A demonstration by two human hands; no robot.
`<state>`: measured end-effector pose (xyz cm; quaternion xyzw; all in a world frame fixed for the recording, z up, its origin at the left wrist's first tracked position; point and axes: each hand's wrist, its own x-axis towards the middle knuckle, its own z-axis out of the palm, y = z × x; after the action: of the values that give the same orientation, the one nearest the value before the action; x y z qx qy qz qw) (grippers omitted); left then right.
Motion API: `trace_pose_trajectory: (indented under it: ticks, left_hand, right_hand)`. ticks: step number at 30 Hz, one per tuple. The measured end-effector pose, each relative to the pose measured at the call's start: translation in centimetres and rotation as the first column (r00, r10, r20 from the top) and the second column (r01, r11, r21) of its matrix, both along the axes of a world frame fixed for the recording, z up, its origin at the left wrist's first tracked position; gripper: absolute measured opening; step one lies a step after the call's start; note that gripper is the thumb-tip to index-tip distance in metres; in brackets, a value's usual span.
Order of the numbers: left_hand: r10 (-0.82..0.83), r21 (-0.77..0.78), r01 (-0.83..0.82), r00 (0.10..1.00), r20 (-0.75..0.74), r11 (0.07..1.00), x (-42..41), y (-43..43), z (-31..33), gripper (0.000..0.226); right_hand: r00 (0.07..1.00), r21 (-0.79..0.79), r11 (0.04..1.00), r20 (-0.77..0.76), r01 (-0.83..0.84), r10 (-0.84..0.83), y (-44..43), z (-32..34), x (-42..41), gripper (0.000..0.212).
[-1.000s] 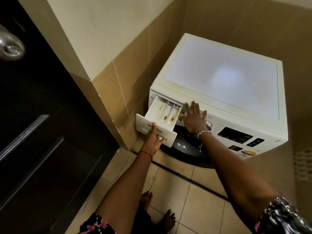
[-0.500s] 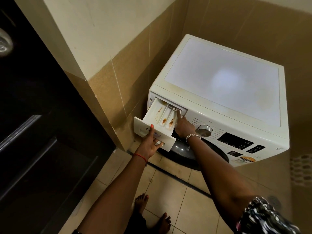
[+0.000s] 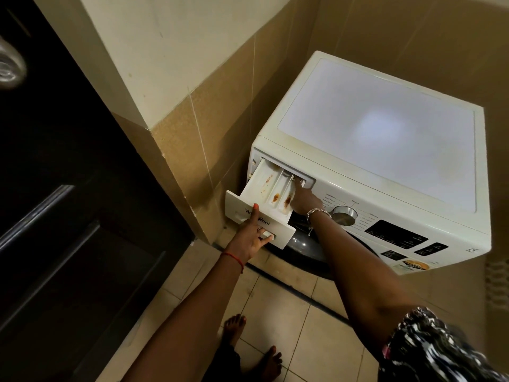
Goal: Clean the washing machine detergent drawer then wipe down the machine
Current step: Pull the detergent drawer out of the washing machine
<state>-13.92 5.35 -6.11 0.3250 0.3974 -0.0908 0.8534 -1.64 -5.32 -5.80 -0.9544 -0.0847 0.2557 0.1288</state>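
Two arms outstretched — left hand (image 3: 252,238) gripping drawer (image 3: 271,188), right hand (image 3: 304,199) reaching inside

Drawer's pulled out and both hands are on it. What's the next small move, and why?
Probably press down at the drawer's back right with the right hand while the left hand draws the drawer free. It is out but its rear is in the machine, and the brown stains need washing.

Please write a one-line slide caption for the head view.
Left hand holds the stained detergent drawer open; right hand reaches its back.
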Motion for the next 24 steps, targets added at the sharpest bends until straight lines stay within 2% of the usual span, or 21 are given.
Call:
trace_pose_trajectory:
  ticks: [13,17,21,24]
  left_hand:
    - [-0.028,0.023,0.028,0.999,-0.021,0.999,0.1,0.2,0.2,0.053]
    - [-0.077,0.057,0.079,0.996,-0.042,0.995,-0.5,0.6,-0.4,0.041]
    - [-0.045,0.022,0.046,0.998,-0.051,0.999,-1.4,0.7,0.4,0.051]
    - [-0.090,0.053,0.093,0.995,-0.050,0.994,-2.5,1.1,0.5,0.051]
  right_hand:
    - [0.996,0.065,0.994,-0.021,0.085,-0.084,0.7,-1.0,0.8,0.070]
    - [0.998,0.057,0.997,-0.027,0.060,-0.058,0.4,-0.6,-0.2,0.073]
    - [0.999,0.032,0.999,-0.040,0.018,-0.017,0.1,0.2,-1.4,0.075]
    - [1.000,0.017,1.000,-0.024,-0.018,0.019,-0.2,0.5,-2.9,0.075]
